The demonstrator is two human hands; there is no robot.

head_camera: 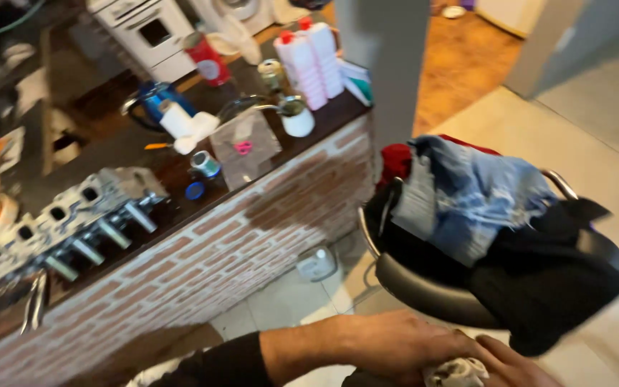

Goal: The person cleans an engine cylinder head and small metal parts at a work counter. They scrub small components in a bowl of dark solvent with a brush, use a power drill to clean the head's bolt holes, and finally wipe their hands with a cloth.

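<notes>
1. My left hand (395, 347) is pressing down, fingers curled over a crumpled pale cloth (456, 373) at the bottom centre.
2. My right hand (514, 362) is touching the cloth's right side; its closure I cannot tell.
3. The cloth is lying between both hands, below the black stool (424, 287).

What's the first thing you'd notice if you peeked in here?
Probably the heap of clothes, blue, black and red, piled on the black stool at the right. Next, the metal engine part lying on the dark counter above the brick wall at the left. At the bottom, the two hands hold a pale cloth.
</notes>
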